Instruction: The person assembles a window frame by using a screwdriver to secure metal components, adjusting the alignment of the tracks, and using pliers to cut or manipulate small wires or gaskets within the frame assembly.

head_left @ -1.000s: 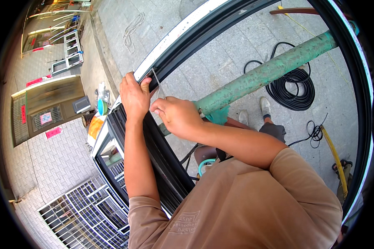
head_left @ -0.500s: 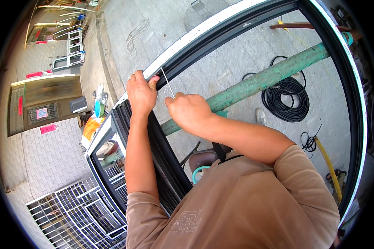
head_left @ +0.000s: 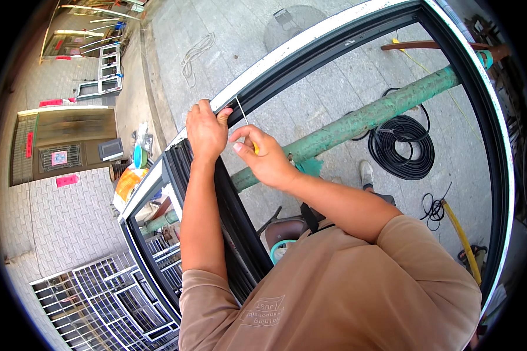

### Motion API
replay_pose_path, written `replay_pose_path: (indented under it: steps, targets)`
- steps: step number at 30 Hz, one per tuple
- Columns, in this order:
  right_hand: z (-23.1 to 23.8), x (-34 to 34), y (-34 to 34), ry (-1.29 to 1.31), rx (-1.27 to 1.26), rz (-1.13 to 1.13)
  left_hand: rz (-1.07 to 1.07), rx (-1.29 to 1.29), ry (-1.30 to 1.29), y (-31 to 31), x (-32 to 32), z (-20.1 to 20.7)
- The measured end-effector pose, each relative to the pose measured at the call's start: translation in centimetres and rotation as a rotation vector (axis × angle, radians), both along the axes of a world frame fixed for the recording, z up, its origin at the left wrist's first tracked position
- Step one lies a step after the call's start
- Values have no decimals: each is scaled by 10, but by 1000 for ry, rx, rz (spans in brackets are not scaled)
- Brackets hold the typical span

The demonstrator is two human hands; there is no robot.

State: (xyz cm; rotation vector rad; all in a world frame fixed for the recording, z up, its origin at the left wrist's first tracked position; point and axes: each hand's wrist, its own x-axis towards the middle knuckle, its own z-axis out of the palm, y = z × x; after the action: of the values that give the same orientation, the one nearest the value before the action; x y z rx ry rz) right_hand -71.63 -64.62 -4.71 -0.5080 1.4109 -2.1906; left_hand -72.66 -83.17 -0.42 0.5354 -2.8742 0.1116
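Note:
My left hand (head_left: 207, 133) is closed over the white outer edge of a large black and white window frame (head_left: 328, 51), its thumb pressed on the inner black channel. Close to its right, my right hand (head_left: 267, 159) holds a screwdriver (head_left: 256, 148) in a loosened grip, the yellow handle showing between thumb and fingers. The thin metal shaft runs up from this hand to the frame's black channel beside my left thumb. Whether the tip sits on a screw is too small to tell.
A green pipe (head_left: 380, 111) crosses beneath the frame. Coiled black hose (head_left: 401, 146) lies on the paved floor, with a yellow bar (head_left: 464, 241) nearer. A bundle of dark profiles (head_left: 231, 216) lies under my left forearm. Rope (head_left: 196, 55) and a fan-like guard (head_left: 293, 26) are farther off.
My right hand has gone from a tight fist to a looser hold with fingers partly extended, exposing the yellow handle. Both hands appear slightly farther right in the picture; my left keeps its grip.

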Motion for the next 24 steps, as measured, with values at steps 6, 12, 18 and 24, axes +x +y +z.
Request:
replay_pose_path:
  steps: [6, 12, 18, 24]
  targets:
    - [10, 3, 11, 249, 481, -198, -13, -18, 12, -2, 2, -3]
    - [28, -18, 31, 785, 882, -156, -15, -19, 21, -4, 2, -4]
    - [29, -28, 31, 769, 919, -53, -16, 8, 23, -3, -1, -4]
    - [17, -30, 23, 545, 731, 93, -19, -12, 31, -6, 1, -8]
